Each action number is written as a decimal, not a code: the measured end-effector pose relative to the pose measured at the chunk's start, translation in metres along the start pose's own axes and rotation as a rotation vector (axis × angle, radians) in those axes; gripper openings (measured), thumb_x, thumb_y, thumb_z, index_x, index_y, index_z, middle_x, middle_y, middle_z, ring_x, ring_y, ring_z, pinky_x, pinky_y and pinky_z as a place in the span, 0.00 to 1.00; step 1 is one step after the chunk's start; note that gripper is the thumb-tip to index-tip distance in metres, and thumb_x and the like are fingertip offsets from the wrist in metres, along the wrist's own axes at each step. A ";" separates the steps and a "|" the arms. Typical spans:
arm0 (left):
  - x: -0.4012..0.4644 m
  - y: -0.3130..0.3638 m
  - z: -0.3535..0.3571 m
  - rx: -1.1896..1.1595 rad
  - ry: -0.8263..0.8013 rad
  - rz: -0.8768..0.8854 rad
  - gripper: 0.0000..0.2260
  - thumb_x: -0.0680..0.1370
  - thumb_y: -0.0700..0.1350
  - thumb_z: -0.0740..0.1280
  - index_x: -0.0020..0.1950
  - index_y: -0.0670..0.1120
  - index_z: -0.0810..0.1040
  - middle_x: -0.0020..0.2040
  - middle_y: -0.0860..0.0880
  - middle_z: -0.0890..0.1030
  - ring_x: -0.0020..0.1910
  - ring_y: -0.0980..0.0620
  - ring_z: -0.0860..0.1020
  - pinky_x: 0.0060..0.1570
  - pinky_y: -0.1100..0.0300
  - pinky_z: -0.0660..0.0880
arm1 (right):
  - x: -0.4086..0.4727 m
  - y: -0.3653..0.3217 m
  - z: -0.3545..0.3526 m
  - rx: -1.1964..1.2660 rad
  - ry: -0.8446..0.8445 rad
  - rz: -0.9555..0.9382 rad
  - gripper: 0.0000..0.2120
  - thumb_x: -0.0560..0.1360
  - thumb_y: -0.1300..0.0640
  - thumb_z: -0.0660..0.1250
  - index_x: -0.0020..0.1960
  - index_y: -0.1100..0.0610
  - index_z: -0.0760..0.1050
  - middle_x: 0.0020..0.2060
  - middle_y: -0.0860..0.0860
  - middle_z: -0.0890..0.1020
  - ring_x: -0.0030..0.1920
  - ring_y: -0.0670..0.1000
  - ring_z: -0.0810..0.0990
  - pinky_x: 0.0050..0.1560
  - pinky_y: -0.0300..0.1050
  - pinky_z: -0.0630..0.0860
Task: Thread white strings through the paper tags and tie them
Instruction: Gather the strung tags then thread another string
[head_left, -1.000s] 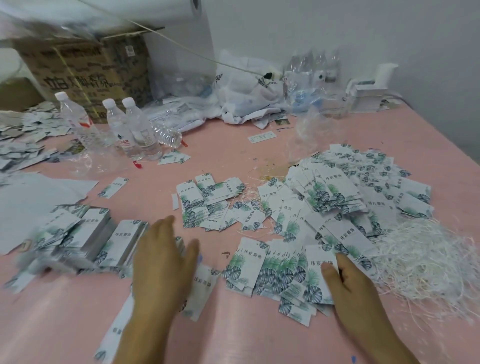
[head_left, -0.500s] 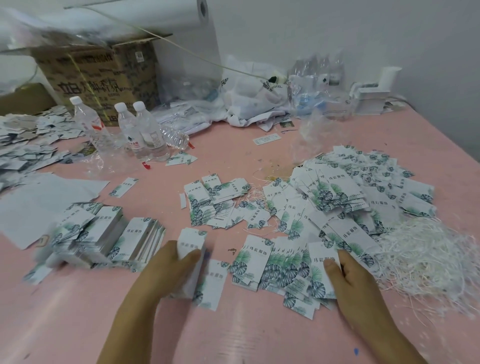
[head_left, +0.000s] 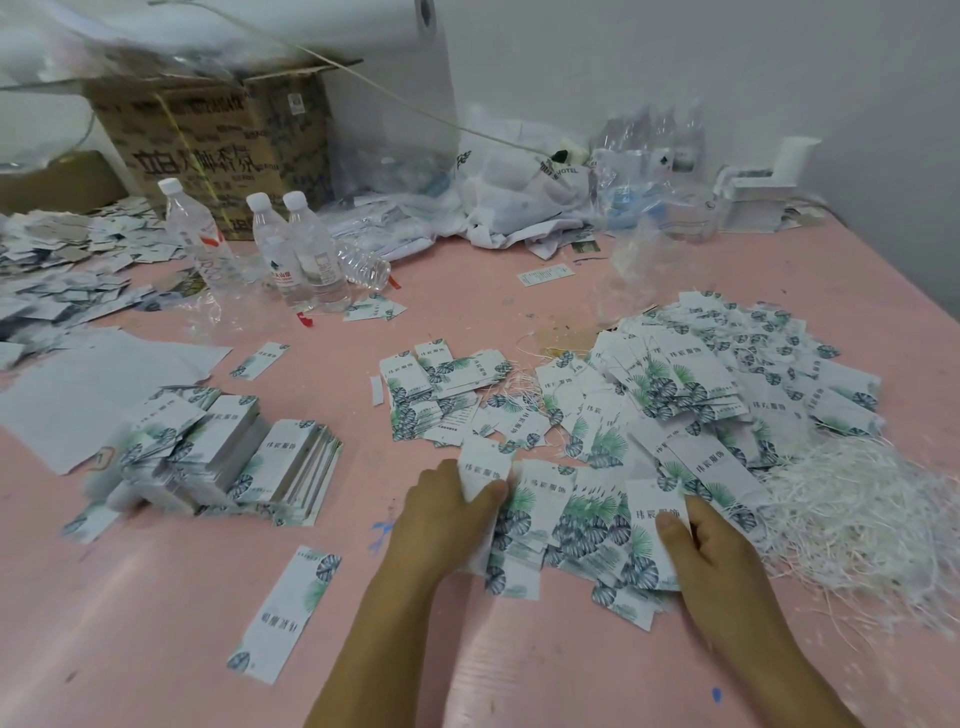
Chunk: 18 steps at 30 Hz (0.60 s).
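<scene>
White paper tags with green leaf prints lie in a small spread (head_left: 571, 525) on the pink table just in front of me. My left hand (head_left: 447, 519) grips a small stack of tags (head_left: 480, 475) at the left edge of that spread, thumb on top. My right hand (head_left: 711, 545) pinches a tag (head_left: 655, 519) at the spread's right side. A tangle of white strings (head_left: 862, 525) lies to the right of my right hand. A large heap of tags (head_left: 701, 384) is behind the spread. One single tag (head_left: 285, 613) lies alone at the near left.
Neat stacks of tags (head_left: 228, 457) sit at the left, with white paper sheets (head_left: 93, 384) behind them. Three water bottles (head_left: 291, 249) stand at the back left before a cardboard box (head_left: 218, 140). Plastic bags (head_left: 519, 192) and loose tags crowd the far edge.
My left hand picked up tags beside the left stacks and carried them right to the spread in front of me. My right hand stayed on the spread's right side, curling onto a tag.
</scene>
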<state>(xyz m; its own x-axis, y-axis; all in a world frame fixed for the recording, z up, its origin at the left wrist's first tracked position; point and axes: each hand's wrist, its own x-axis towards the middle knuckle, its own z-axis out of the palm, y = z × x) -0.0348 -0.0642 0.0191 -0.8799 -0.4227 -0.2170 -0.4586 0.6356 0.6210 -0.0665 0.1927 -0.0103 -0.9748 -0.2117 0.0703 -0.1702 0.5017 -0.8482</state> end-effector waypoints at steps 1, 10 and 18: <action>0.000 0.002 0.005 0.009 0.005 0.001 0.21 0.76 0.62 0.63 0.56 0.46 0.73 0.51 0.45 0.78 0.51 0.42 0.77 0.47 0.50 0.77 | 0.000 0.001 0.000 0.027 0.005 0.009 0.11 0.80 0.49 0.59 0.44 0.52 0.73 0.34 0.59 0.78 0.33 0.58 0.76 0.29 0.40 0.74; -0.005 0.003 0.019 -0.344 0.213 -0.031 0.15 0.74 0.58 0.70 0.52 0.53 0.69 0.45 0.57 0.77 0.39 0.61 0.76 0.30 0.63 0.67 | 0.004 0.005 0.003 0.014 0.043 -0.004 0.06 0.79 0.49 0.61 0.45 0.49 0.74 0.33 0.55 0.79 0.35 0.59 0.78 0.34 0.49 0.74; -0.005 -0.002 0.004 -0.624 0.216 -0.004 0.06 0.75 0.42 0.72 0.39 0.44 0.80 0.31 0.49 0.84 0.26 0.49 0.80 0.25 0.61 0.69 | 0.003 -0.002 0.003 0.034 0.004 -0.012 0.09 0.78 0.46 0.61 0.46 0.51 0.74 0.35 0.58 0.79 0.35 0.58 0.77 0.35 0.55 0.76</action>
<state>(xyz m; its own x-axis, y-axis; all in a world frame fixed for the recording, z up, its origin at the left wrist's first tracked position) -0.0307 -0.0605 0.0158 -0.8034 -0.5861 -0.1047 -0.2465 0.1674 0.9546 -0.0681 0.1881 -0.0099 -0.9733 -0.2139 0.0829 -0.1770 0.4700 -0.8648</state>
